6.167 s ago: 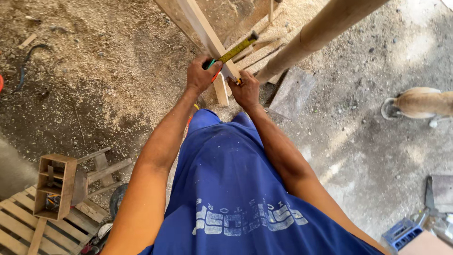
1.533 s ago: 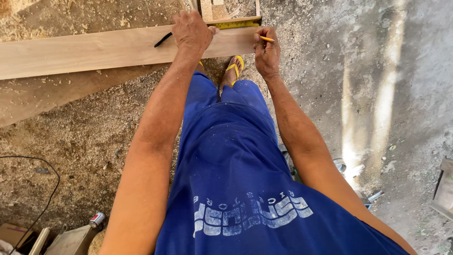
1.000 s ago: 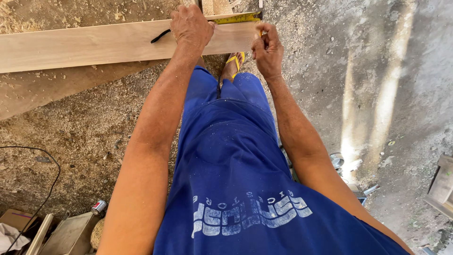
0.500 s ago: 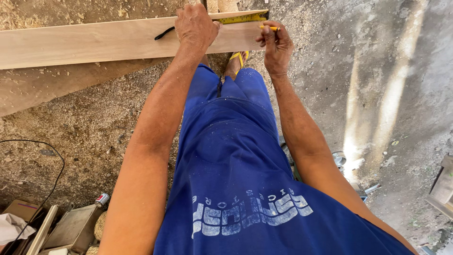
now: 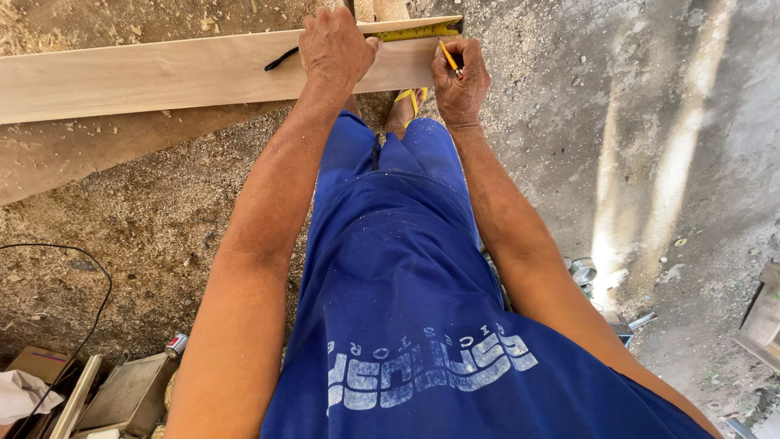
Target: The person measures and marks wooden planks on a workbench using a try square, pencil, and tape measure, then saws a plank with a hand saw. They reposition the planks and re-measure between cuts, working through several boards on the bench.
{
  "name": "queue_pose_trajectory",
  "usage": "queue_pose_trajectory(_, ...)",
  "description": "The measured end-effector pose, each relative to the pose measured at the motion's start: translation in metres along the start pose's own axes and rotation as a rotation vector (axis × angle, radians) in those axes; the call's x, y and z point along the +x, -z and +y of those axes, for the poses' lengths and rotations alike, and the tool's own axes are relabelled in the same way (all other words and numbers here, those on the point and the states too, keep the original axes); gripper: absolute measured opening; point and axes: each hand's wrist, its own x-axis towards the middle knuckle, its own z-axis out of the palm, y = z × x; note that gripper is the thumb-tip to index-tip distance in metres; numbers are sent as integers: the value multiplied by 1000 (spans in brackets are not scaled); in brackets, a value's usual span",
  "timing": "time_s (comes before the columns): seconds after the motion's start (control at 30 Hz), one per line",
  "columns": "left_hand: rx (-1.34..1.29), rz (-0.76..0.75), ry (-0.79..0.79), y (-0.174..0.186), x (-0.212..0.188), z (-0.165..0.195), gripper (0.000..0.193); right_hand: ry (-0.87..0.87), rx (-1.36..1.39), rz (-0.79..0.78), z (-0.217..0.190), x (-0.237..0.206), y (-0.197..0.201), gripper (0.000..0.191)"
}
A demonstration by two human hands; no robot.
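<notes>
Left hand (image 5: 335,45) pressed palm-down on the tape measure (image 5: 418,31), covering its case; only the yellow blade and black strap (image 5: 281,58) show. Right hand (image 5: 460,77) grips a pencil (image 5: 448,57), its tip on the plank (image 5: 162,75) — near the plank's right end, closer than half a second ago.

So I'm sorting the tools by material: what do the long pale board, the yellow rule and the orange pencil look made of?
The long pale board looks like bare, unfinished wood: visible grain, matt surface. The yellow rule under the left hand seems to be painted metal or plastic; its flat graduated edge leaves that open. The orange pencil in the right hand looks like painted wood, though it is small.
</notes>
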Motion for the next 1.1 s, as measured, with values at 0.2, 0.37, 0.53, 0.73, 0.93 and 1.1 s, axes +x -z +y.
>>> queue_pose_trajectory(0.2,6,-6,2,-4,2,0,60,-27,-10,-15,-1,1,1,12)
queue_pose_trajectory(0.37,26,-77,15,-6,4,0,60,-15,-10,-22,0,3,3,14)
queue_pose_trajectory(0.53,34,-27,-8,-6,4,0,61,9,-10,-20,0,4,4,13)
queue_pose_trajectory(0.73,46,-38,-3,-5,4,0,63,-17,-4,-14,-2,3,4,13)
queue_pose_trajectory(0.93,49,-23,-12,-6,4,0,64,-17,-27,-6,-6,4,4,14)
queue_pose_trajectory(1.1,61,-44,5,-5,3,-1,64,-29,2,-17,-6,3,4,13)
